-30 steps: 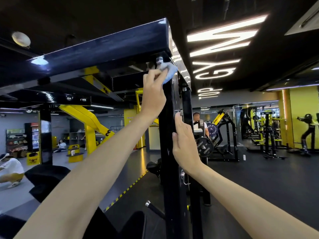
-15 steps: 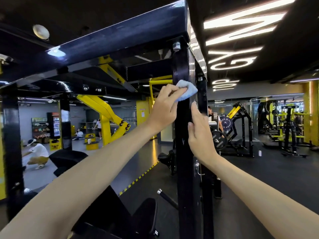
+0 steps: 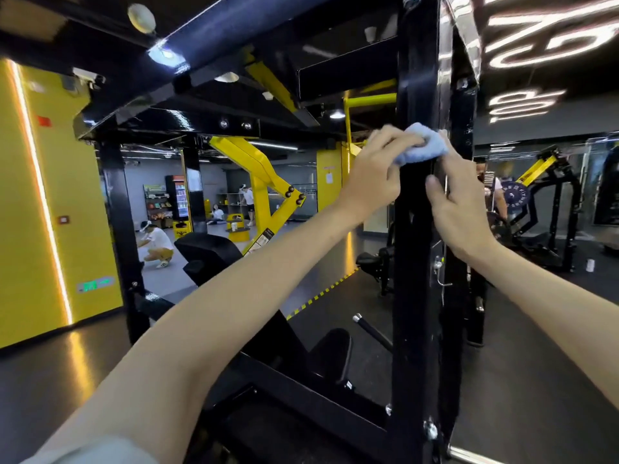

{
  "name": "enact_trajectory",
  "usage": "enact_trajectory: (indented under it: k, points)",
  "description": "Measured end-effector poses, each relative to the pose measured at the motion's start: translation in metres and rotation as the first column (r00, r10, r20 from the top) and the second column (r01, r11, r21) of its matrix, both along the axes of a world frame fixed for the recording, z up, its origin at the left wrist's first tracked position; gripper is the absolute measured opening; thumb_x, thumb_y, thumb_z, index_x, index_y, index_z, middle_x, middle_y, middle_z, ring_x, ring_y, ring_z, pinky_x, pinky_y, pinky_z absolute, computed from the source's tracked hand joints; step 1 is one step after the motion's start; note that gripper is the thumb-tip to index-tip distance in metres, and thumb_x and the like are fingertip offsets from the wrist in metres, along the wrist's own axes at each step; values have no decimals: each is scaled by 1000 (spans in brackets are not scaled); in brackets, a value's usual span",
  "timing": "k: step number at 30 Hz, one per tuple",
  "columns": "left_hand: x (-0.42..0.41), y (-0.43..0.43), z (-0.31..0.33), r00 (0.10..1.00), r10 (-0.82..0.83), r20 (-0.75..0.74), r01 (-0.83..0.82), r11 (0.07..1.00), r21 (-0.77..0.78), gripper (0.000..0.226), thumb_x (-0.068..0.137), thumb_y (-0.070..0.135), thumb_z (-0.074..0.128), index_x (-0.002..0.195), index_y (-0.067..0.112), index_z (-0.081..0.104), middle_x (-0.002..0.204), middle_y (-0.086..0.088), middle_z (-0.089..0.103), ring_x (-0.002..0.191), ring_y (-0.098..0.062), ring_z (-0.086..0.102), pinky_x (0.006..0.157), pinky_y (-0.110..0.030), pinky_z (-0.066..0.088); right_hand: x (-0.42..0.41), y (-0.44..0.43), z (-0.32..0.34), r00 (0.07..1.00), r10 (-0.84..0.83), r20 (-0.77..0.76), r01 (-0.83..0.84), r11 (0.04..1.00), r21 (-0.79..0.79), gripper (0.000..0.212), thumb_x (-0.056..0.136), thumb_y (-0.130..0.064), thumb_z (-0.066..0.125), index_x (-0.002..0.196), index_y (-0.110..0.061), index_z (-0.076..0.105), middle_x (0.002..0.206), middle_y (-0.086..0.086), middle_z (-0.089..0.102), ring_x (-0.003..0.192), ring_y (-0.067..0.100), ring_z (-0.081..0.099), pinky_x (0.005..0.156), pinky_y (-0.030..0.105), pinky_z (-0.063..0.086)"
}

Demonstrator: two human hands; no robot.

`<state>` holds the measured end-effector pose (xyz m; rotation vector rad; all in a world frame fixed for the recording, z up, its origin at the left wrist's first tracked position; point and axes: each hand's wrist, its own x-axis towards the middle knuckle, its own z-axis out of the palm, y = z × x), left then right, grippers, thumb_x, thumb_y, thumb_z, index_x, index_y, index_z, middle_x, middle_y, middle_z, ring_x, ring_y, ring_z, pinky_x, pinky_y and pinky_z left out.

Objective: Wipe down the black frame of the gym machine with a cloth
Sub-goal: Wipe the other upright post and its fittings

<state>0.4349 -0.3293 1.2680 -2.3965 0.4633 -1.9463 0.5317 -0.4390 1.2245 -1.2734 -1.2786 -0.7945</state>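
A black upright post (image 3: 415, 279) of the gym machine frame stands right in front of me, joined at the top to a black crossbeam (image 3: 234, 31). My left hand (image 3: 375, 175) grips a bunched light blue cloth (image 3: 422, 145) and presses it against the post at about chest height. My right hand (image 3: 459, 205) rests on the right side of the same post just below the cloth, fingers straight and thumb on the front face.
A black padded seat (image 3: 207, 252) and lower frame bars (image 3: 301, 393) sit to my lower left. Yellow machine arms (image 3: 261, 175) stand behind. A yellow wall (image 3: 33, 195) is at left. A person crouches (image 3: 154, 242) on the floor; others are farther back.
My left hand has slid the cloth down the post from just under the crossbeam. The right hand stayed on the post beside it. The camera has tilted down and left.
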Motion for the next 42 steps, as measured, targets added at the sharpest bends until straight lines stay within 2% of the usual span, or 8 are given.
enact_trajectory:
  k: [4, 8, 12, 16, 25, 32, 36, 42]
  points:
    - [5, -3, 23, 998, 41, 48, -37, 996, -81, 43, 72, -20, 47, 105, -1, 67, 93, -16, 58, 87, -29, 57, 78, -32, 47, 0, -9, 1, 998, 54, -26, -55, 996, -75, 57, 99, -8, 38, 152, -19, 21, 115, -13, 49, 106, 1, 40, 100, 10, 27]
    - [3, -4, -26, 997, 70, 11, -69, 992, -104, 39, 77, -15, 44, 108, -2, 65, 97, -15, 57, 92, -26, 52, 83, -24, 41, -6, -14, -11, 990, 132, -58, -138, 985, -103, 59, 99, -1, 36, 152, -13, 14, 157, 3, 23, 144, 9, 19, 120, 29, 15]
    - [-6, -4, -52, 990, 98, -104, -97, 995, 18, 38, 72, -14, 41, 100, -6, 65, 92, -18, 59, 89, -22, 46, 84, -18, 36, -3, -12, -39, 992, 99, -80, -105, 992, -74, 53, 99, -7, 35, 151, -7, 24, 157, 7, 25, 145, 12, 22, 119, 27, 17]
    - [-6, -12, -4, 987, 114, -112, -126, 987, -105, 42, 66, -16, 42, 96, 0, 66, 90, -9, 58, 88, -22, 53, 76, -28, 42, 6, -7, -35, 998, 23, -56, -23, 1000, 0, 57, 88, 2, 34, 145, -5, 39, 150, 10, 40, 139, 18, 37, 117, 31, 27]
    - [-13, -24, -73, 964, 166, -209, -190, 976, -105, 42, 60, -18, 41, 91, -1, 64, 89, -8, 59, 89, -18, 50, 80, -23, 40, 6, -12, -31, 986, 102, -130, -108, 993, -40, 69, 76, 11, 36, 143, -5, 42, 150, 11, 39, 140, 20, 36, 108, 12, 27]
    - [1, -34, -48, 972, 233, -10, -224, 923, -312, 39, 65, -17, 45, 95, -1, 64, 95, -11, 62, 91, -18, 52, 79, -25, 41, 13, -26, -27, 981, 158, -109, -177, 963, -201, 79, 76, 20, 35, 149, -9, 32, 156, 5, 28, 144, 16, 26, 105, 1, 15]
    - [-5, -44, -105, 958, 242, -155, -274, 931, -241, 38, 64, -16, 42, 92, -2, 62, 92, -12, 59, 91, -19, 49, 78, -16, 36, 16, -28, -28, 964, 241, -116, -263, 928, -263, 84, 74, 24, 37, 151, -6, 24, 159, 9, 17, 146, 17, 16, 99, -5, 14]
    - [-4, -44, -48, 971, 229, -63, -236, 894, -381, 33, 65, -15, 43, 88, -1, 62, 88, -4, 58, 83, -13, 50, 72, -21, 39, 12, -31, -28, 967, 215, -134, -245, 931, -272, 89, 72, 22, 39, 153, -12, 20, 160, 4, 14, 146, 18, 20, 112, 24, 27]
